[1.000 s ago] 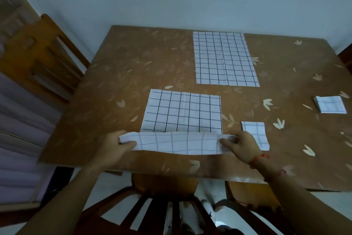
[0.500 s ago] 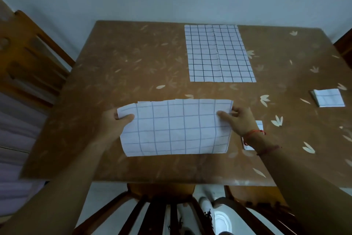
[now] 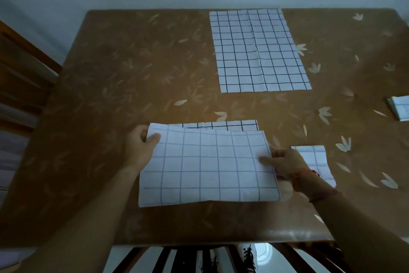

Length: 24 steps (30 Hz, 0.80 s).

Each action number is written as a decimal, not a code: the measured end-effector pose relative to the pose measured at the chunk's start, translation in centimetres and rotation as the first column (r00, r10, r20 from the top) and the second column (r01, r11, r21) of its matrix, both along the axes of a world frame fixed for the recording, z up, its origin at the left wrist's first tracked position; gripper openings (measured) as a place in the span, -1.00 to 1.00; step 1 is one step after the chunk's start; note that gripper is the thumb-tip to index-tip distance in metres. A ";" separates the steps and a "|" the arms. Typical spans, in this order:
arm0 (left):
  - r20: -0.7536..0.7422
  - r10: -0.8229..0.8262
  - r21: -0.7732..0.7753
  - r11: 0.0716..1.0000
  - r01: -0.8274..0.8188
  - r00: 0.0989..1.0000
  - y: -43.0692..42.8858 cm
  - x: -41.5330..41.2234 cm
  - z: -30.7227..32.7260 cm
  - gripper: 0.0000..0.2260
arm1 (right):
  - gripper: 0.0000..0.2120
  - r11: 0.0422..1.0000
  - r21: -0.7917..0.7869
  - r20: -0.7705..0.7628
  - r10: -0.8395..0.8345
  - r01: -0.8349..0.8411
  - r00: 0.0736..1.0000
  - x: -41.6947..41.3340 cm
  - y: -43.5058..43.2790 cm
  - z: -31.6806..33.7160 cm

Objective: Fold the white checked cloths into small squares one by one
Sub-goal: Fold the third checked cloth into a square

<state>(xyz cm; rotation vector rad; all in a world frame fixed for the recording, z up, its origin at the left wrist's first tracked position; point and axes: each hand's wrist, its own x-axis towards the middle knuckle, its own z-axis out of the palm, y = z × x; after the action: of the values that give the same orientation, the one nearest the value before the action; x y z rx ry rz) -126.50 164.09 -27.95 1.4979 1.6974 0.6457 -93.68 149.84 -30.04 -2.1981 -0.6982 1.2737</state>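
Folded over since a second ago, the near half of the white checked cloth [image 3: 208, 168] now lay on top of its far half. Back then I had only lifted the near hem off the brown leaf-patterned table [image 3: 132, 73], and half a second ago it was in mid-air.

The fold had not landed squarely. A thin strip of the lower layer, with its darker grid lines, showed beyond the far edge of the top layer, wider towards the right. I judged the first fold as good as made but in need of squaring before the next one.

My left hand [image 3: 138, 151] pinched the far left corner, thumb on top and fingers behind. My right hand [image 3: 285, 162] held the right edge partway down, with one digit lying on top. The other fingers seemed tucked beside or under the edge, though blur hid the detail.

The cloth lay as a wide rectangle at the near middle of the table, pale side up with faint lines, and looked soft and thin.

Far beyond it lay a flat unfolded checked cloth [image 3: 259, 51]. A small folded square [image 3: 314, 157] sat just right of my right hand, and another folded square [image 3: 400, 108] lay at the right edge of the view.
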 end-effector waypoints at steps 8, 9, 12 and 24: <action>-0.104 0.067 -0.106 0.991 -0.078 0.992 -4.5 -3.1 -1.1 -0.52 | -0.78 1.000 -0.016 0.074 -0.018 0.019 0.997 -0.3 -0.8 -0.7; -0.096 0.078 -0.136 0.987 -0.090 0.992 -5.2 -3.8 -1.2 -0.56 | -0.76 0.999 -0.007 0.042 -0.035 0.035 0.999 -0.2 -0.9 -0.7; -0.068 0.050 -0.264 0.962 -0.067 0.996 -7.4 -5.7 -1.5 -0.65 | -0.76 0.996 -0.022 -0.064 -0.082 0.081 0.995 -0.2 -1.7 -0.5; -0.162 -0.072 -0.382 0.924 0.005 0.984 -10.1 -7.2 -0.8 -0.71 | -0.79 0.984 -0.180 -0.131 -0.010 -0.014 0.991 -0.7 -4.7 0.7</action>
<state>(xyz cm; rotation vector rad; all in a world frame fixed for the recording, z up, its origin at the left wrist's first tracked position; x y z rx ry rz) -133.69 154.04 -28.73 1.3306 1.7949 0.1497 -94.43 145.11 -29.36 -2.2296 -0.5529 1.5203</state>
